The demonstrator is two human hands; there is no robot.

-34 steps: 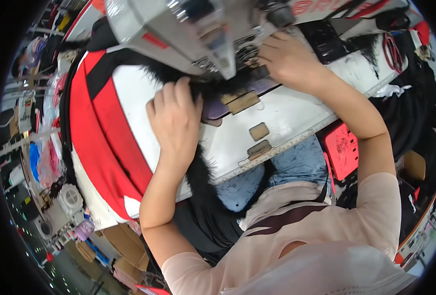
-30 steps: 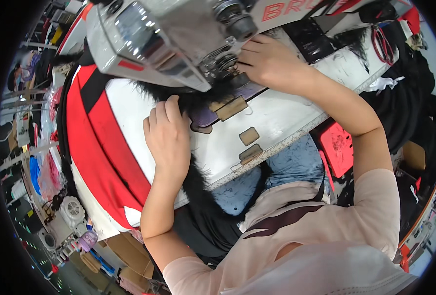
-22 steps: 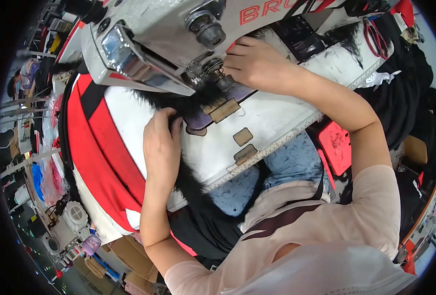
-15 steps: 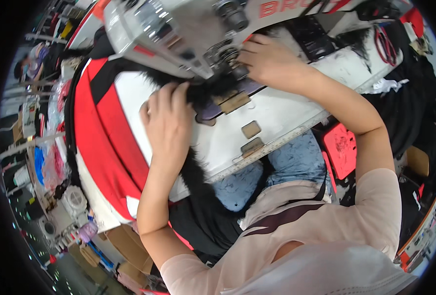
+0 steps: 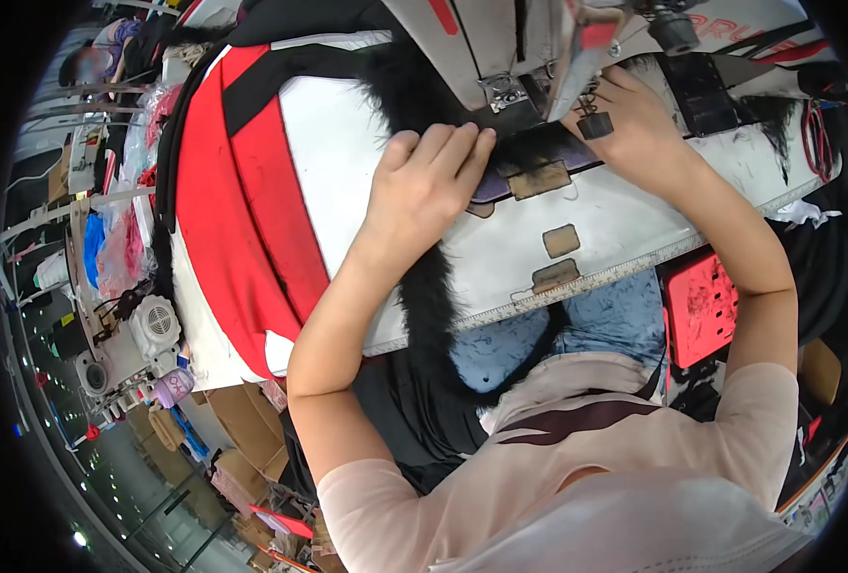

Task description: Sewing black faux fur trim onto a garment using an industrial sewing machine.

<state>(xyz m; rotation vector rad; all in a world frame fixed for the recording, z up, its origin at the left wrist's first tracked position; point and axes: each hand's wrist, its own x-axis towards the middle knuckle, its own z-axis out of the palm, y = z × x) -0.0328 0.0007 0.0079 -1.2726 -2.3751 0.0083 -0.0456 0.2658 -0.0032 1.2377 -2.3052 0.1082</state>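
**Black fur strip at the sewing machine, both hands close in**

From where I stand, the strip lies on the white tabletop, part of it beside the machine's head and part in the working area beneath. It passes under the left hand, then drops over the table's front edge into the seated person's lap, across blue trousers.

The left hand is laid over the fur, palm down, fingers bent and close together. The right hand reaches in at the other side of the needle area, its fingers partly behind the machine's fittings. I can't fairly tell whether either hand grips the fur or only presses it, since the fingertips are hidden.

Under the work sits a purple plate, with a tan patch near its front. Red fabric with a black band drapes over the table's left end. Red-handled scissors lie well off to the right.
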